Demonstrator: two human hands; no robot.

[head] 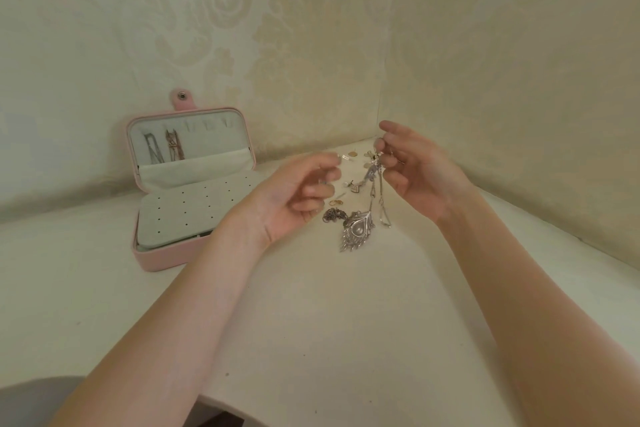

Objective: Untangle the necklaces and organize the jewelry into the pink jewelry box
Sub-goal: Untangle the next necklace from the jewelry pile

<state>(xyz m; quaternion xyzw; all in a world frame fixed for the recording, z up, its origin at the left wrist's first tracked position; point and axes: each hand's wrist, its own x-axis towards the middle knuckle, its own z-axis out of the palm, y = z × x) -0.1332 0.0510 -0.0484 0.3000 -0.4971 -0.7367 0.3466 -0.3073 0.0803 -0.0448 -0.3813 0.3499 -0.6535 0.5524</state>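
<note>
Shiny silver metal necklace (360,229); matt pink leatherette box (166,258), soft pale lining.

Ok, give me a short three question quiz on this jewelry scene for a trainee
1. True or false: the pink box is closed.
2. Which hand pinches the chain with the feather pendant: A) left, B) right?
3. Fill in: two necklaces already hang in the box's ____.

Key:
1. False; it stands open on the table.
2. B; the right hand holds it up, while the left hand is blurred beside it, with nothing clearly in its grip.
3. Lid.
</note>
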